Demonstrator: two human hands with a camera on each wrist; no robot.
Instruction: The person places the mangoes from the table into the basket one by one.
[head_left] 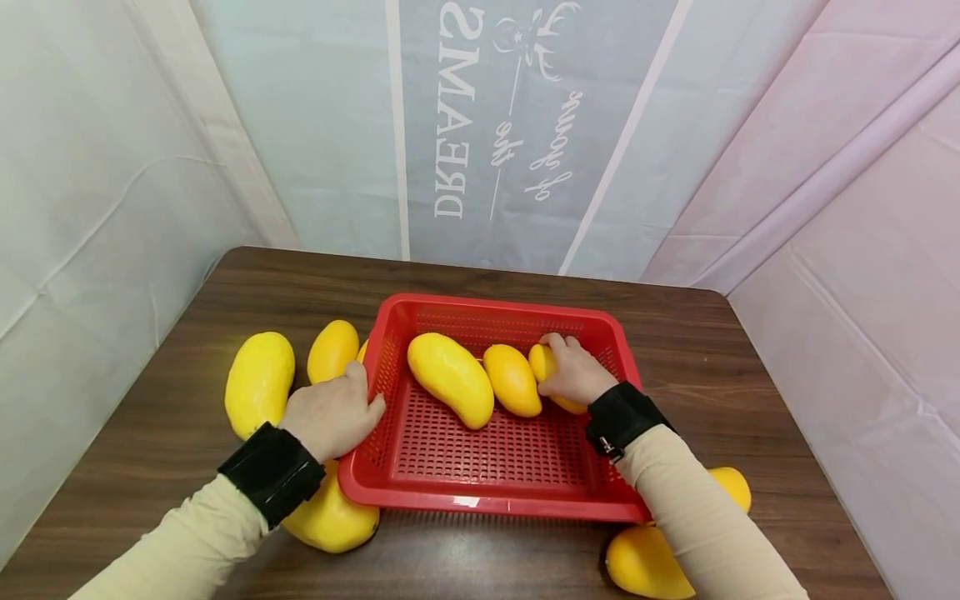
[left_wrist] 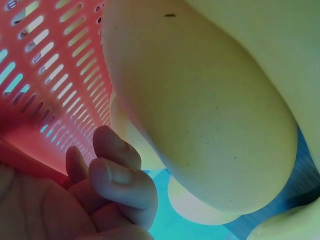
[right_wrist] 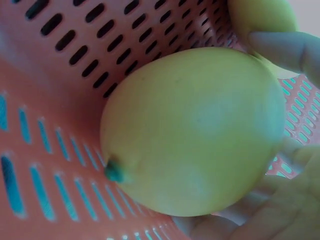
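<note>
A red perforated plastic basket (head_left: pixel 495 492) stands mid-table with three yellow mangoes in it. My right hand (head_left: pixel 576 372) grips the rightmost mango (right_wrist: pixel 195 130), thumb on one side and fingers on the other, inside the basket. Beside it lie a middle mango (head_left: pixel 513 381) and a larger, paler, curved mango (head_left: pixel 452 379). At the basket's left edge, my left hand (head_left: pixel 333 412) holds the rim. The left wrist view shows its curled fingers (left_wrist: pixel 125 185) outside the slotted wall, close to a large mango (left_wrist: pixel 205 115).
On the brown wooden table (head_left: pixel 480 558), left of the basket, lie a big yellow mango (head_left: pixel 260 379) and a smaller one (head_left: pixel 332 352). Another mango (head_left: pixel 333 517) sits below my left wrist. Near my right forearm are a front mango (head_left: pixel 645 562) and a partly covered one (head_left: pixel 732 487).
</note>
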